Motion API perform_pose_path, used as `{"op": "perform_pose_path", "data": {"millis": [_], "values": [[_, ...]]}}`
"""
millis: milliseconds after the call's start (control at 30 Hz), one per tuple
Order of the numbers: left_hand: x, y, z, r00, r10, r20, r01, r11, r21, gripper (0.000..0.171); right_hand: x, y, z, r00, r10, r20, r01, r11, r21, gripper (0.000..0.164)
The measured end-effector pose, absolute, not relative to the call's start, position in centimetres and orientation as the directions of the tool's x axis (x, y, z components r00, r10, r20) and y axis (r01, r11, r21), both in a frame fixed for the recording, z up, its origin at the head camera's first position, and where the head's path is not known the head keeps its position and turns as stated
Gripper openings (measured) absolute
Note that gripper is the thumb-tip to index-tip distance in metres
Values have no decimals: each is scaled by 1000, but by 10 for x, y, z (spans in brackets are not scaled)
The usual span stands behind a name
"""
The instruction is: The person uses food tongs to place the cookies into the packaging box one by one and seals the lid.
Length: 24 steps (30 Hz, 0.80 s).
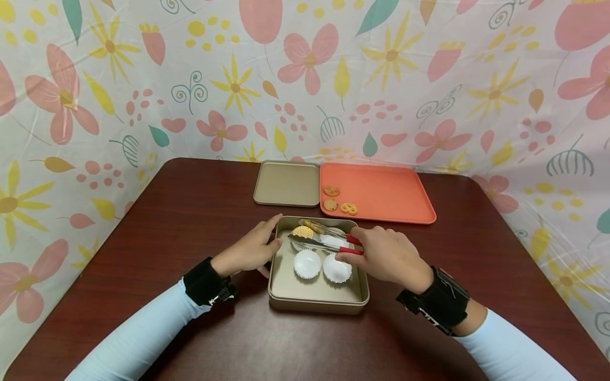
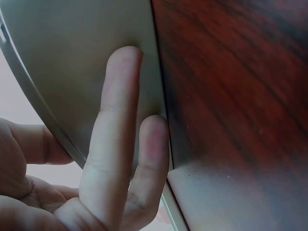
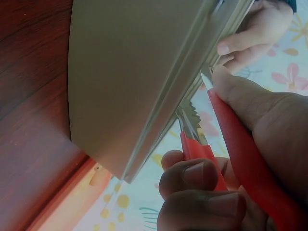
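Note:
A gold rectangular tin [image 1: 316,306] holds several white paper baking cups [image 1: 307,264]. In its back left cup sits a round yellow cookie [image 1: 303,232]. My right hand [image 1: 388,254] grips red-handled metal tongs [image 1: 351,251], whose spread arms reach over the cups with their tips on either side of that cookie. Whether the tips touch it I cannot tell. At the tin's left wall, my left hand [image 1: 250,247] holds on, thumb at the rim; in the left wrist view two fairly straight fingers [image 2: 118,101] lie against the outer wall.
Behind the tin lies an orange tray [image 1: 381,190] with several cookies, a pretzel-shaped one [image 1: 349,209] among them, at its left end. A flat gold lid or tray [image 1: 287,182] adjoins it on the left. A flowered cloth [image 1: 305,106] hangs behind the dark wooden table [image 1: 200,211].

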<state>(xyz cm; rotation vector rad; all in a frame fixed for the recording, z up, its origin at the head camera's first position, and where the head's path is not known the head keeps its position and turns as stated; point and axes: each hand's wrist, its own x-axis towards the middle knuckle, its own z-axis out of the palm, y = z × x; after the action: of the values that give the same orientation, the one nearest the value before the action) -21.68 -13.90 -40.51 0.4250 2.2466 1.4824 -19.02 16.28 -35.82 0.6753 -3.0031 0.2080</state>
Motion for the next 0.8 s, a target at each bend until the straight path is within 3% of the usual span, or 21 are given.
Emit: {"op": "perform_pose_path", "data": {"millis": [267,567,800], "values": [[-217,-141,-406,-864,470,-180,35,413,910,67,-190,163,-356,-908,-409,87,-418,898,-138,46],[-217,-139,-406,-867,463,-182,22,401,916,67,-195,170,-341,-901,-377,216,-415,894,-170,53],[-217,-139,-406,-868,463,-180,26,404,914,67,-205,182,-331,-922,-312,229,-355,917,-180,60]]}}
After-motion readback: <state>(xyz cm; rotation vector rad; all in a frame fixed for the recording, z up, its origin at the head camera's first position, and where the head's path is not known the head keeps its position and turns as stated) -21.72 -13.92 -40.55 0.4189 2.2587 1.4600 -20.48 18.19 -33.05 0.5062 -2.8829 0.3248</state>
